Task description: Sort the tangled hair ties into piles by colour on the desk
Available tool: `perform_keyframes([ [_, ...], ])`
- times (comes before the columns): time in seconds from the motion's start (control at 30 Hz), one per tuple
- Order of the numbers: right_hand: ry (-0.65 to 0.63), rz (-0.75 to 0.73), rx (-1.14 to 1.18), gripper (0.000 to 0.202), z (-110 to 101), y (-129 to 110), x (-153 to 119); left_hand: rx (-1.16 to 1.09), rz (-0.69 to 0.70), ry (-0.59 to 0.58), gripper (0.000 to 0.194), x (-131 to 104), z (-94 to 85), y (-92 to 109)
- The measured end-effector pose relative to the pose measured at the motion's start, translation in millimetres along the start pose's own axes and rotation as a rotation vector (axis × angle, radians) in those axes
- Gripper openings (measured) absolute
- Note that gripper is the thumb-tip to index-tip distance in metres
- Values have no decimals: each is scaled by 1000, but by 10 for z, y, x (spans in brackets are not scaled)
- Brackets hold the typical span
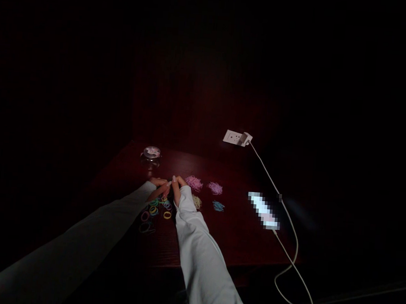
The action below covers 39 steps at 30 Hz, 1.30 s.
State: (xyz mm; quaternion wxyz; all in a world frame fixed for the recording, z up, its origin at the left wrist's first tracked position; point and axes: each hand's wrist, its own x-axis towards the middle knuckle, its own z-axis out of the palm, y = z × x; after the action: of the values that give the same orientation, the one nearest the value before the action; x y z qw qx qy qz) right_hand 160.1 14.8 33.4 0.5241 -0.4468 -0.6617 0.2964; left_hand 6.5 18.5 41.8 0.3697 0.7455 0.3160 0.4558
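Note:
My left hand (159, 189) and my right hand (178, 187) meet over the dark red table, fingertips close together in a pinch. Whatever sits between the fingers is too small and dim to name. Just below my left hand lie several coloured rings like hair ties, among them a yellow ring (167, 215) and a pink ring (144, 216). Beside my right hand are small heaps of thin strips: a pink heap (194, 183), a purple heap (215, 188), a blue heap (218, 206) and a cream heap (197, 202), the last partly covered by my sleeve.
A clear jar with a lid (152, 153) stands at the table's back left. On the right lies a lit phone (263, 211), blurred out, with a white cable (296, 251) looping past the table edge. The cable runs to a charger (246, 139) in a wall socket (232, 137). The surroundings are very dark.

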Motion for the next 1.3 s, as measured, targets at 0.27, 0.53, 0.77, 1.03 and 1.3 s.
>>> perform_keyframes([
  [0.27, -79, 77, 113, 65, 37, 15, 26, -223, -144, -9, 70, -10, 90, 6],
  [0.53, -38, 58, 77, 69, -13, 28, 19, -89, -121, 86, 61, -1, 64, 11],
  [0.77, -49, 62, 85, 70, -22, -23, 6, 21, -79, 81, 48, -15, 25, 46],
  [1.03, -6, 57, 41, 67, -5, 23, -11, 127, -29, 119, 45, 3, -15, 108],
  [1.3, 67, -113, -190, 53, -53, -45, 22, 411, 110, 133, 39, 11, -142, 62],
])
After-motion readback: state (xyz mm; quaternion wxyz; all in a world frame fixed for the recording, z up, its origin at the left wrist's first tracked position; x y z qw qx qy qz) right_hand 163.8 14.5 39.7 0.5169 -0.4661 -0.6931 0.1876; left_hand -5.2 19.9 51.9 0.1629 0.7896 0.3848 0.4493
